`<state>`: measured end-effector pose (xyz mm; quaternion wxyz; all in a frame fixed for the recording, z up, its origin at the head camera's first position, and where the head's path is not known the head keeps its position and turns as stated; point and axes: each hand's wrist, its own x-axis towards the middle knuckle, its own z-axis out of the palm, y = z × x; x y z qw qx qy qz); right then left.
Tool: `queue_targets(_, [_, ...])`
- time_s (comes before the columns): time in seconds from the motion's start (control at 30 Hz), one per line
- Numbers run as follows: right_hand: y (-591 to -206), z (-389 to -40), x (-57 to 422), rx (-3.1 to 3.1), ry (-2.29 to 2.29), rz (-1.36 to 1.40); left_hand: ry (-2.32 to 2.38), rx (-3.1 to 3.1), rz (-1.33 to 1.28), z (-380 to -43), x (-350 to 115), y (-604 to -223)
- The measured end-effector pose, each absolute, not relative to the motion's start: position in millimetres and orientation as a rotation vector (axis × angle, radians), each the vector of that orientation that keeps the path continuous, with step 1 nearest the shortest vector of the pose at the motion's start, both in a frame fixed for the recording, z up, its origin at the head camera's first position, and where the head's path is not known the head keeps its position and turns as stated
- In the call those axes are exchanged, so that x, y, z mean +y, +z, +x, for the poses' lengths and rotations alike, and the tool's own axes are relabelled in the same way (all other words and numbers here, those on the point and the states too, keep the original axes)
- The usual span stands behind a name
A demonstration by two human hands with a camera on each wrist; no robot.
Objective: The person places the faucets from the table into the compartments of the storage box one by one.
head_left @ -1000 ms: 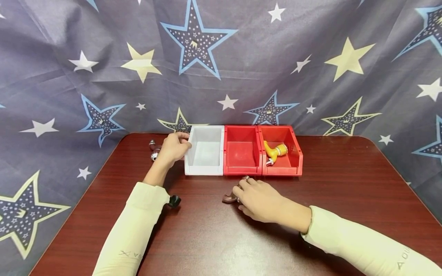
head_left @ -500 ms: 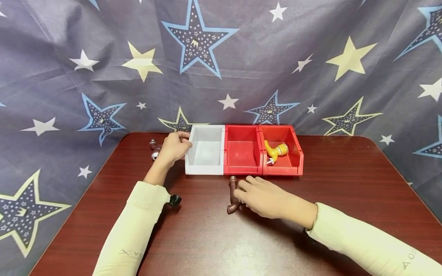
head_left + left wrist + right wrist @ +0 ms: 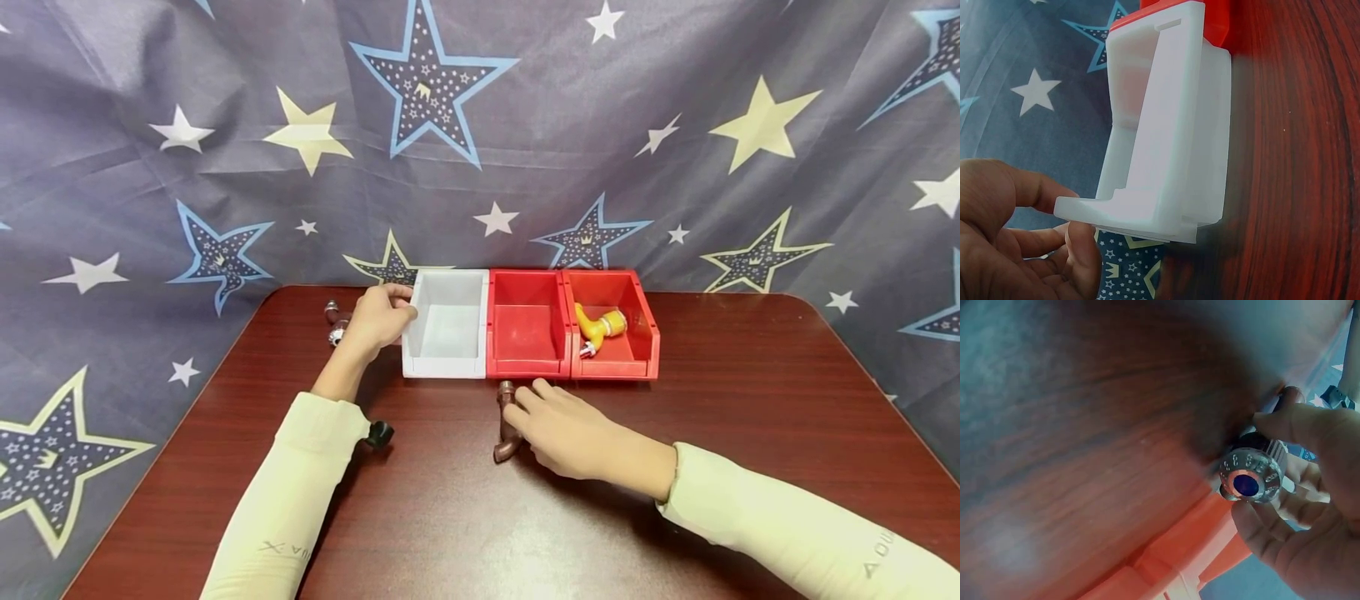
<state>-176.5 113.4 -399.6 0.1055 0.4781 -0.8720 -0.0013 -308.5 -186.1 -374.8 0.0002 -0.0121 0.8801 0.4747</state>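
A white plastic bin [image 3: 448,367] stands at the left end of a row. My left hand [image 3: 381,318] pinches its left side wall; the left wrist view shows the rim of the white bin [image 3: 1169,131] between thumb and fingers. In front of the middle red bin [image 3: 528,368], my right hand [image 3: 562,429] holds a brown faucet [image 3: 506,412] low at the table. Its spout points toward me. The right wrist view has the faucet's round metal knob [image 3: 1249,477], with a blue centre, between thumb and fingers. Part of the faucet is hidden by the hand.
The right red bin [image 3: 637,368] contains a yellow faucet [image 3: 598,329]. Another faucet [image 3: 335,325], brown with chrome, lies left of my left hand. A starry cloth [image 3: 495,167] hangs behind the wooden table [image 3: 450,517].
My right hand turned the brown faucet, so its spout swung from pointing left to pointing toward me. Over the last half second it shifted only slightly. The left hand stayed on the white bin.
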Motion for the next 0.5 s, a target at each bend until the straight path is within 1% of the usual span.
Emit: queue_targets(0.5, [-401.2, -182.7, 112.6, -2.618, 0.006, 1.349, 1.487, 2.76, -0.038, -307.5, -185.8, -374.3])
